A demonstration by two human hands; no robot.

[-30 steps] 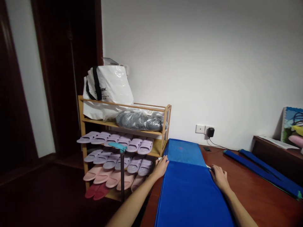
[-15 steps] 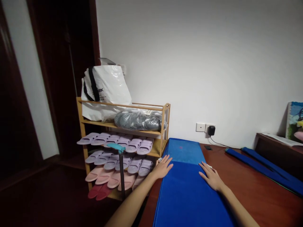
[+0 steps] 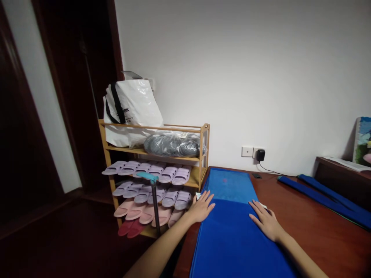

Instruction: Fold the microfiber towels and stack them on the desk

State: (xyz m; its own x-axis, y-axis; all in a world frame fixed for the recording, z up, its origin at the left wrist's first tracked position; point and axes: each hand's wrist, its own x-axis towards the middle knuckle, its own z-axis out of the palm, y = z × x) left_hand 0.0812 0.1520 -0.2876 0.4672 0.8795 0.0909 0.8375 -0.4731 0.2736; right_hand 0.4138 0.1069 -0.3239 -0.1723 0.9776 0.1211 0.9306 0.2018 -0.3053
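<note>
A long blue cloth [image 3: 234,235] lies lengthwise on the reddish-brown table, with a lighter blue section [image 3: 228,184] at its far end. My left hand [image 3: 201,208] rests on the cloth's left edge, near the seam between the two blues, its fingers stretched out. On the opposite edge lies my right hand [image 3: 266,222], palm down, fingers extended. A small white piece [image 3: 198,195] shows by my left thumb, and another white piece [image 3: 263,205] peeks out behind my right fingers; what they are I cannot make out.
Left of the table stands a wooden shoe rack [image 3: 205,146] with lilac slippers [image 3: 182,174], pink slippers and a white bag [image 3: 139,104]. A teal-topped pole [image 3: 155,204] is before it. Blue strips [image 3: 313,197] lie at right. A black adapter [image 3: 260,155] is plugged into the wall.
The view has shifted slightly, so the rack, cloth and hands appear a little further right. Both hands stay flat on the cloth's edges.
</note>
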